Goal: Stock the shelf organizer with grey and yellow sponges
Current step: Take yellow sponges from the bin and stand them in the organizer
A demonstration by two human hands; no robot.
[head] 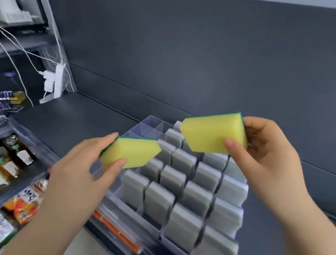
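A clear plastic shelf organizer [143, 125] with several compartments sits on the dark shelf. Several grey sponges [182, 161] stand upright in its middle and right rows; the left and far compartments look bare. My left hand [83, 173] holds a yellow sponge with a green backing [133, 151] above the organizer's left side. My right hand [265, 153] pinches a second yellow sponge [211, 133] higher up, over the far rows. Both sponges are in the air, apart from each other.
The dark grey shelf [79, 116] runs back to a dark panel. A white power strip with cables [54, 82] hangs at the shelf's left end. Lower shelves at left hold bottles [10, 155] and orange packets [26, 206].
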